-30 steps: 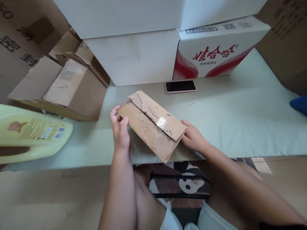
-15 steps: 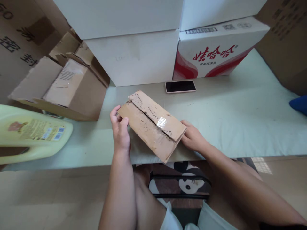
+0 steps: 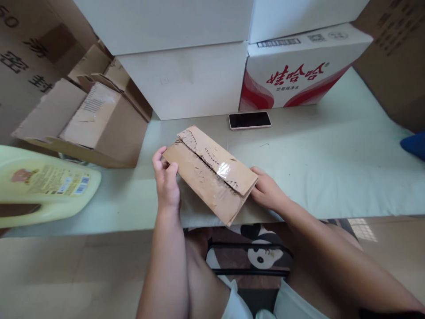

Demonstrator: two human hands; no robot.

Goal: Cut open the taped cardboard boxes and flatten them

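Note:
A small flat brown cardboard box [image 3: 207, 175], its flaps torn and patched with clear tape, is held between both hands just above the near edge of a pale green table [image 3: 332, 164]. My left hand [image 3: 166, 181] grips the box's left end with fingers curled round its edge. My right hand [image 3: 267, 190] holds the right end, its fingers tucked under the box.
An open brown carton [image 3: 96, 124] lies on its side at the left, beside a yellow jug [image 3: 43, 186]. White boxes [image 3: 186, 79] and a red-and-white printed box [image 3: 299, 66] are stacked at the back. A phone [image 3: 249, 120] lies in front of them. A blue object [image 3: 415, 145] shows at the right edge.

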